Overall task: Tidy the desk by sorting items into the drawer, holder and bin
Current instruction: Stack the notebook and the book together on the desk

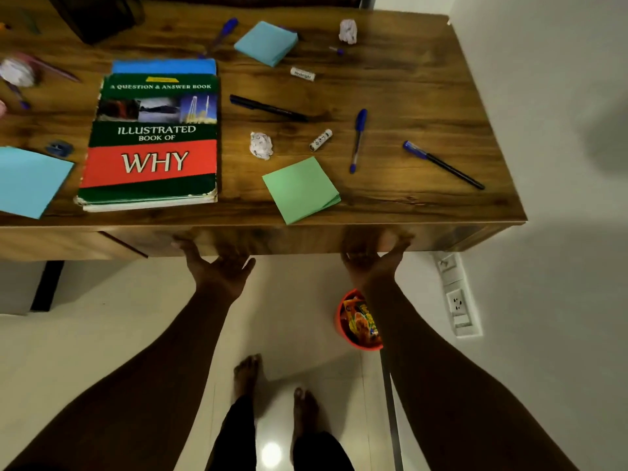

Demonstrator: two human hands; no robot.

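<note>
Both my hands are at the drawer front (pixel 292 239) below the wooden desk's (pixel 424 96) near edge. My left hand (pixel 217 266) and my right hand (pixel 372 248) each curl round its lower edge, fingertips hidden underneath. On the desk lie a green and red book (pixel 153 144), a green note pad (pixel 300 190), blue note pads (pixel 266 42) (pixel 27 180), a black pen (pixel 268 108), blue pens (pixel 358 139) (pixel 441 164), two batteries (pixel 320 140) (pixel 302 73), and crumpled paper balls (pixel 261 145) (pixel 348 30) (pixel 18 72).
An orange bin (pixel 343 321) holding wrappers stands on the floor under the desk's right end, partly behind my right forearm. My bare feet (pixel 272 385) are on white tiles. A white wall with sockets (pixel 457 302) is close on the right. A blue sharpener (pixel 60 148) lies left of the book.
</note>
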